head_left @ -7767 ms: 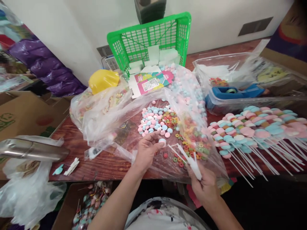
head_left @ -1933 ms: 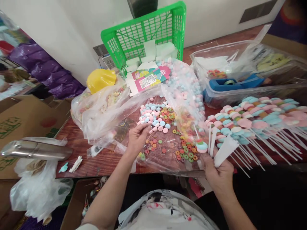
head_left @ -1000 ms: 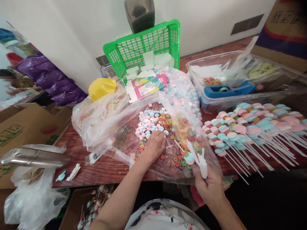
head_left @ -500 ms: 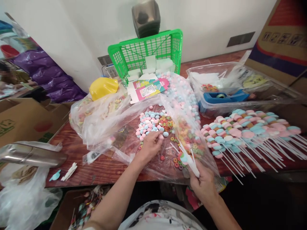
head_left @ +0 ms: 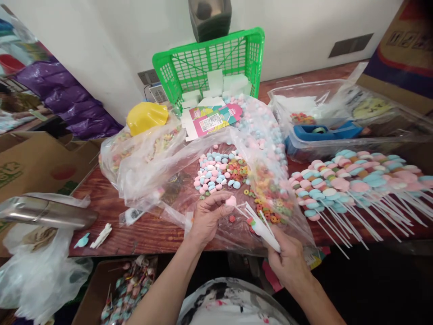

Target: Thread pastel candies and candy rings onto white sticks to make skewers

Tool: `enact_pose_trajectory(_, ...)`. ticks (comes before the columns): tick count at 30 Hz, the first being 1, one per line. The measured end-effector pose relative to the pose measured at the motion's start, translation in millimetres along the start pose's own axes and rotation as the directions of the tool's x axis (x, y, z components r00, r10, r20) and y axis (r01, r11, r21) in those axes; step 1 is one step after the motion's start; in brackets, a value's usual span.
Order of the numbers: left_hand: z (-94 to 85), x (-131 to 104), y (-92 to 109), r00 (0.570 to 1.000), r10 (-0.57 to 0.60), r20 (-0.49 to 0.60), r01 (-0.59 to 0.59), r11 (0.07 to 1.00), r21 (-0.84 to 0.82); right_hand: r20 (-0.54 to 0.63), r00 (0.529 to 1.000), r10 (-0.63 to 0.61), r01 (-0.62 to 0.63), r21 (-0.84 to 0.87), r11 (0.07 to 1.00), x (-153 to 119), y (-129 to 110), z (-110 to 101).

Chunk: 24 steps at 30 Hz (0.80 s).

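Note:
Between thumb and forefinger, my left hand [head_left: 208, 219] pinches a pink candy [head_left: 231, 201] against the tip of a white stick. My right hand [head_left: 287, 253] is closed around a bundle of white sticks [head_left: 262, 225], their tips pointing up and left, with small coloured pieces among them. Pink, blue and white candies [head_left: 211, 171] lie in a pile on clear plastic beyond my left hand. Beside them are coloured ring pieces [head_left: 238, 168], and more rings [head_left: 270, 214] lie near the bundle. To the right, several finished candy skewers [head_left: 352, 180] rest in a heap with their white sticks toward me.
A green basket [head_left: 209, 56] stands at the back, with printed cards [head_left: 213, 122] before it. On the right is a clear tray [head_left: 304, 146] with a blue tape dispenser [head_left: 324, 131]. A metal flask [head_left: 47, 212] lies left; a yellow item [head_left: 147, 118] sits on plastic bags.
My left hand has moved back from the candy pile toward the sticks, carrying a pink candy to a stick tip. The camera view has shifted slightly.

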<state>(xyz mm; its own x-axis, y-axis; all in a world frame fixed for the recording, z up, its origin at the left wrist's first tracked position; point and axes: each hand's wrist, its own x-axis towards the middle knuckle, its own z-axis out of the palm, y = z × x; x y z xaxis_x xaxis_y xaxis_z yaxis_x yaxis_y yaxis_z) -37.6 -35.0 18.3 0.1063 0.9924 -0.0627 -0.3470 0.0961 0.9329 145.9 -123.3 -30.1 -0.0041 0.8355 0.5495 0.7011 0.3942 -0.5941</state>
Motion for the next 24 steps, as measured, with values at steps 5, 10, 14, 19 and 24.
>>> enact_pose_trajectory(5, -0.9, 0.7, -5.6, 0.996, 0.066, -0.067, -0.065, 0.998, 0.017, 0.046, 0.999, 0.024, -0.024, 0.001, 1.000, -4.4, 3.3, 1.3)
enact_pose_trajectory(10, -5.2, 2.5, -11.9, 0.994, 0.038, -0.106, -0.038, 0.999, 0.004, 0.082, 0.996, 0.025, -0.024, -0.015, 1.000, -5.0, 2.6, 4.1)
enact_pose_trajectory(14, -7.6, -0.1, -13.3, 0.979, 0.194, -0.063, -0.179, 0.965, 0.190, 0.063, 0.995, 0.076, -0.074, -0.026, 0.997, -6.1, 3.7, 7.0)
enact_pose_trajectory(19, -7.6, -6.7, -7.6, 0.845, 0.478, 0.241, -0.526, 0.656, 0.542, 0.086, 0.983, 0.165, -0.161, -0.053, 0.986, -10.0, 4.2, 9.3)
enact_pose_trajectory(24, -7.0, -12.5, -9.1, 0.732, 0.501, 0.462, -0.669, 0.398, 0.628, 0.069, 0.984, 0.166, -0.170, 0.054, 0.984, -7.3, -1.0, 7.3)
